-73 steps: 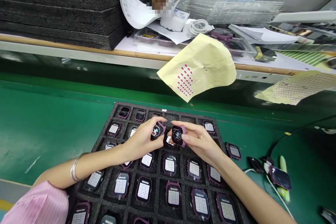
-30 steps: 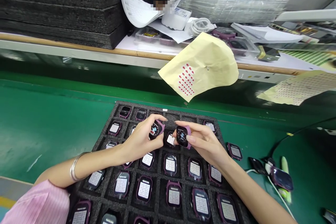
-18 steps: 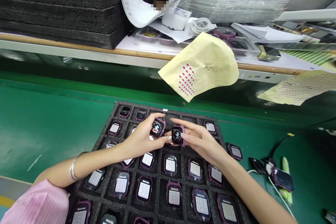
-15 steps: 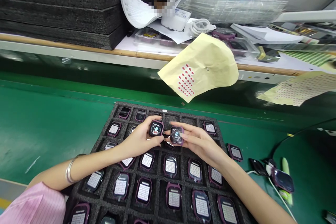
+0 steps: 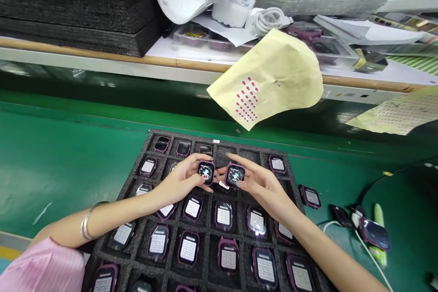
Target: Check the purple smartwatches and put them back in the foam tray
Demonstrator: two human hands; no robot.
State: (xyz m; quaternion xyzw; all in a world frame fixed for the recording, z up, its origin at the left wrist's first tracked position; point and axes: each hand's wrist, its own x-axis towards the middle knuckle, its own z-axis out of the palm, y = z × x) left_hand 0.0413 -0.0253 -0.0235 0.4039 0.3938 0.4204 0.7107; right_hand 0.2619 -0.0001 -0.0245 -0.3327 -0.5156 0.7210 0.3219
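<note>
My left hand (image 5: 186, 175) holds a purple-framed smartwatch (image 5: 205, 172) with a lit dial, its thumb on the screen's lower part. In my right hand (image 5: 260, 178) is a second purple smartwatch (image 5: 234, 175), also showing a dial, with the thumb at its lower right corner. The two watches are side by side above a black foam tray (image 5: 171, 242). In the tray's compartments lie several purple watches, many with white list-like screens, such as one watch (image 5: 188, 247) near the middle. Some compartments at the back hold no watch.
On the green surface (image 5: 68, 169), right of the tray, lie a watch (image 5: 310, 196), a dark device (image 5: 374, 233) and cables. A yellow paper (image 5: 267, 80) hangs from a shelf edge (image 5: 191, 65). Black foam stacks (image 5: 68, 4) stand back left; a person is partly visible behind papers.
The right-hand watch has turned so its dial faces the camera more squarely. My left thumb has moved onto its watch's screen. The camera view has shifted slightly.
</note>
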